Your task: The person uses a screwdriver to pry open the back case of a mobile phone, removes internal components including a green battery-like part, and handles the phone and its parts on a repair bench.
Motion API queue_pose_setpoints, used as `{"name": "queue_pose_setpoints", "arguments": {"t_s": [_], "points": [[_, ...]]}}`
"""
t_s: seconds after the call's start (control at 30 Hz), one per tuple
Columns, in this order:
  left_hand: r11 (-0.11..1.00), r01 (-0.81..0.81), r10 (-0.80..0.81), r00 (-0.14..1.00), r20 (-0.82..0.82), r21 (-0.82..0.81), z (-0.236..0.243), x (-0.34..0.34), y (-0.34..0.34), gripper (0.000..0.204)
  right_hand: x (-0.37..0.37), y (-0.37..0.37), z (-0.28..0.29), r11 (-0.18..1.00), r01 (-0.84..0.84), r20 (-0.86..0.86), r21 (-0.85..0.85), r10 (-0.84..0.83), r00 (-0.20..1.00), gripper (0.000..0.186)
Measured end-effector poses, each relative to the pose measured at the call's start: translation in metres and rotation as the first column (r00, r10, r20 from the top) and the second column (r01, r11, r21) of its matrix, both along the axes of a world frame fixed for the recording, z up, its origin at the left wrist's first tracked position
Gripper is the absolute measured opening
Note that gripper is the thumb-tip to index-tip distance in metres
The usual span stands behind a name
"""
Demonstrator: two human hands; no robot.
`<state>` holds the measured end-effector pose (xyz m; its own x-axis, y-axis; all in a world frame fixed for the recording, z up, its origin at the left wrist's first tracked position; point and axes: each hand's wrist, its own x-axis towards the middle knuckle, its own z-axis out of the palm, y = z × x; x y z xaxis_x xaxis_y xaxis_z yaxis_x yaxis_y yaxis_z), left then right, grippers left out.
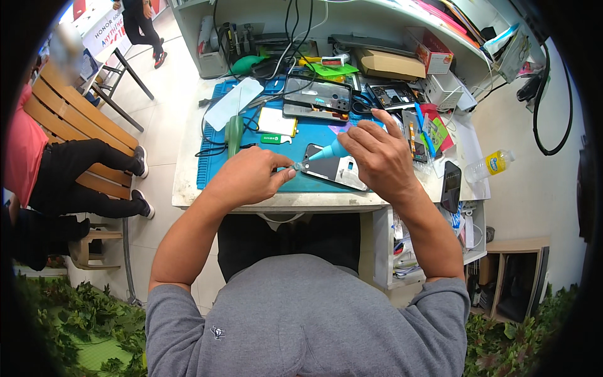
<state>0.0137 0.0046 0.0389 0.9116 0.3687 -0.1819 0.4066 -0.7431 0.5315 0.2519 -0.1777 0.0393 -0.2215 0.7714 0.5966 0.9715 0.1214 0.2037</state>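
My left hand (248,178) pinches a small part (297,166) between thumb and fingertips; it is too small to name. My right hand (384,154) is wrapped round a light-blue squeeze bottle (336,150) with a tapered tip. The tip points down and left, close to the small part; whether they touch I cannot tell. Below both hands, a partly opened phone (333,169) lies slanted on the blue work mat (295,183). Beyond my left hand are a green-handled tool (234,137) and a flat silver battery (276,121) with a green strip.
An opened phone housing (317,94) and a pale flat panel (235,103) lie farther back among cables. At right are a dark phone (450,186) and a yellow-labelled bottle (491,166). Boxes (430,50) crowd the back. A person sits on a wooden bench (88,125) at left.
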Motion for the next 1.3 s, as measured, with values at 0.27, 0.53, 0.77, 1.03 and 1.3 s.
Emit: {"name": "queue_pose_setpoints", "arguments": {"t_s": [0.27, 0.53, 0.77, 1.03, 1.3], "points": [[0.999, 0.038, -0.043, 0.985, 0.166, 0.033, -0.016, -0.001, 0.003, 0.032, 0.008, -0.01, -0.01, 0.998, 0.026, -0.066, -0.05, -0.029, 0.997, 0.021], [0.986, -0.096, 0.124, 0.971, 0.205, -0.139, -0.035, -0.03, 0.024, 0.034, 0.012, -0.084, -0.048, 0.955, 0.295, -0.569, 0.046, -0.218, 0.793, 0.049], [0.814, -0.228, 0.425, 0.86, 0.281, -0.534, -0.041, -0.03, 0.031, 0.048, 0.094, -0.176, -0.065, 0.624, 0.772, -0.796, -0.125, -0.527, 0.298, 0.052], [0.788, -0.23, 0.5, 0.78, 0.375, -0.572, -0.047, -0.017, 0.031, 0.039, 0.107, -0.18, -0.077, 0.492, 0.841, -0.729, -0.224, -0.657, 0.19, 0.058], [0.725, -0.173, 0.518, 0.775, 0.362, -0.666, -0.049, -0.027, 0.029, 0.028, 0.077, -0.223, -0.09, 0.407, 0.913, -0.741, 0.029, -0.603, 0.293, 0.069]]}}
